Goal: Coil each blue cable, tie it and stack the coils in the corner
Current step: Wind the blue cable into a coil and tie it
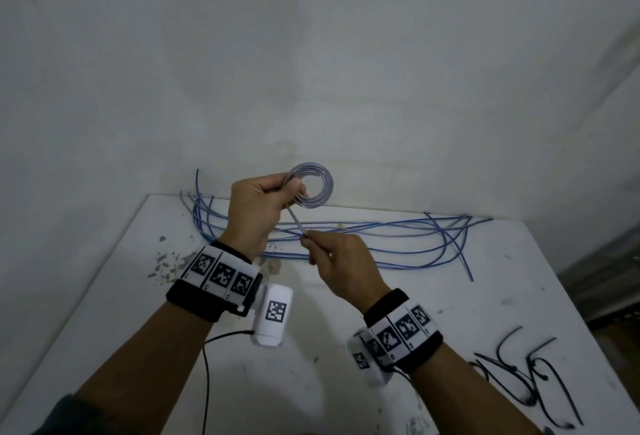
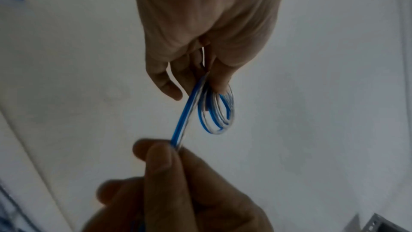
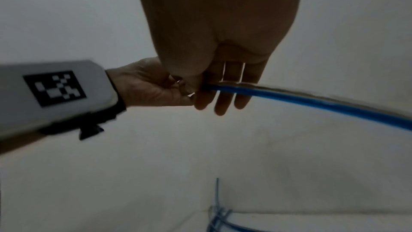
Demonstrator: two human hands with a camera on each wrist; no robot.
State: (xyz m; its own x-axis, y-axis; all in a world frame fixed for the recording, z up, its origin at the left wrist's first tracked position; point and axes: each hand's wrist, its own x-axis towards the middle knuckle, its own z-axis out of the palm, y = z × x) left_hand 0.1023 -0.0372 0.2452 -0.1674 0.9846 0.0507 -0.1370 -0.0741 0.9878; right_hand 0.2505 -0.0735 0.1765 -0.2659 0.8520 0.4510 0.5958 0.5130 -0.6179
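I stand at a white table [image 1: 398, 348] pushed against a wall. The loose blue cables [image 1: 363, 237] sprawl along its far edge, and a cluster of black ties [image 1: 530, 379] lies near my right elbow. No finished coil sits in a corner that I can see.

My left hand [image 1: 258, 207] is raised above the table, fingers and thumb curled round one side of a small coil [image 1: 311, 185] of a few turns. My right hand [image 1: 341, 261] pinches the free run of the cable in hand [image 2: 185, 112] between thumb and fingertips, just below the coil, so the stretch between my hands runs taut.

To wind well, I judge I should feed each new turn to match the others, keep light tension, and let the cable slide through my right pinch without twisting. My left thumb must trap every loop, or the springy turns will fan out.

My wristbands [image 1: 218, 275] carry square black-and-white code markers; I see no readable writing or brand.
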